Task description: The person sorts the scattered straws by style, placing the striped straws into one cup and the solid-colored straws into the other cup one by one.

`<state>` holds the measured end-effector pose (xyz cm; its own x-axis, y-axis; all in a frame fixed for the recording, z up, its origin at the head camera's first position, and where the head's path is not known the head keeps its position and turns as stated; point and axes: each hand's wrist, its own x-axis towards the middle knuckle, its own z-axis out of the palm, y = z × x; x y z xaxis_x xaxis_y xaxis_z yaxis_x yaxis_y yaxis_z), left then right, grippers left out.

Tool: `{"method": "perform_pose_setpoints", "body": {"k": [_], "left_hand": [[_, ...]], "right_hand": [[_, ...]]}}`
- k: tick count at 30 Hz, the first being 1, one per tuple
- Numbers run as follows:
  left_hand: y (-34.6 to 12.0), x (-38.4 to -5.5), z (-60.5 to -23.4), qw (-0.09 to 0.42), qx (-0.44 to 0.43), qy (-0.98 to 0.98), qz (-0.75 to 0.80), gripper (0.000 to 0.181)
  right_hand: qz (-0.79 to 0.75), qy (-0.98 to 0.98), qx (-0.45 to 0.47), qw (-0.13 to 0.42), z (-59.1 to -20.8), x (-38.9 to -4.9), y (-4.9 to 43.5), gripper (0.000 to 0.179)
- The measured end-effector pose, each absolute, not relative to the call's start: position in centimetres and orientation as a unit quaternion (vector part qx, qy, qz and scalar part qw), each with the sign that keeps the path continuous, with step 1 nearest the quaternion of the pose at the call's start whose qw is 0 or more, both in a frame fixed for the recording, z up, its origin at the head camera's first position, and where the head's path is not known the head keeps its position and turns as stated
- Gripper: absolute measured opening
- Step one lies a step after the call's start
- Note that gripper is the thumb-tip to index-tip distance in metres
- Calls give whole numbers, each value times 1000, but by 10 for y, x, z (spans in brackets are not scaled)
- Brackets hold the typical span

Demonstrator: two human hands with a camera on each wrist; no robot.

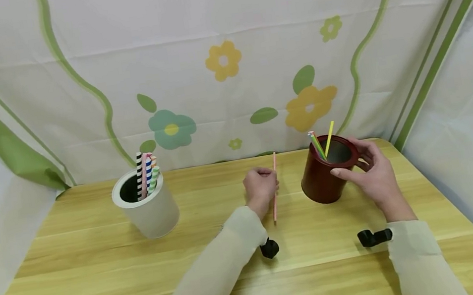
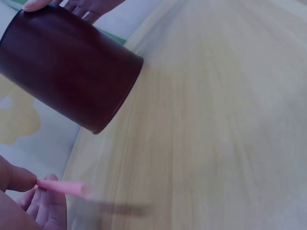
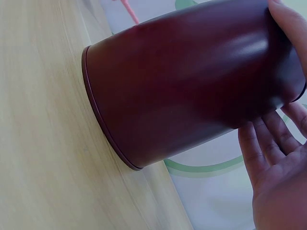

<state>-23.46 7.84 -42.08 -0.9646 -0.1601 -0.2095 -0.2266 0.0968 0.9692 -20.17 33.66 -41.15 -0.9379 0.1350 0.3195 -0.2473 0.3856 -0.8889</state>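
My left hand (image 1: 261, 185) pinches a pink straw (image 1: 275, 208) near its middle, between thumb and fingers. The left wrist view shows the straw's round hollow end (image 2: 85, 189) pointing out over the wooden table. To the right, my right hand (image 1: 376, 175) grips the dark red cup (image 1: 321, 180) near its rim, thumb on the front and fingers around the far side. The cup stands upright with several thin coloured straws (image 1: 318, 145) and a yellow straw (image 1: 329, 137) leaning inside. In the right wrist view the cup's wall (image 3: 182, 81) hides part of the fingers.
A white cup (image 1: 153, 220) at the left holds several striped straws (image 1: 145, 174). Both cups stand on the wooden table (image 1: 100, 280). Behind it hangs a flower-patterned cloth (image 1: 190, 83), with white cloth at both sides. A black camera mount sits at each wrist.
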Motion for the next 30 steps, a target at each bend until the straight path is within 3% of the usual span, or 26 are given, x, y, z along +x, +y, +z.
{"method": "perform_pose_setpoints", "body": {"k": [9, 19, 30], "left_hand": [[72, -238, -415, 25, -134, 687, 714, 33], [62, -234, -403, 32, -129, 604, 785, 28], [55, -226, -380, -30, -134, 589, 796, 22]], "right_hand": [[554, -814, 30, 173, -412, -201, 337, 84], [551, -816, 32, 172, -411, -199, 337, 82], [555, -813, 38, 173, -412, -201, 337, 83]]}}
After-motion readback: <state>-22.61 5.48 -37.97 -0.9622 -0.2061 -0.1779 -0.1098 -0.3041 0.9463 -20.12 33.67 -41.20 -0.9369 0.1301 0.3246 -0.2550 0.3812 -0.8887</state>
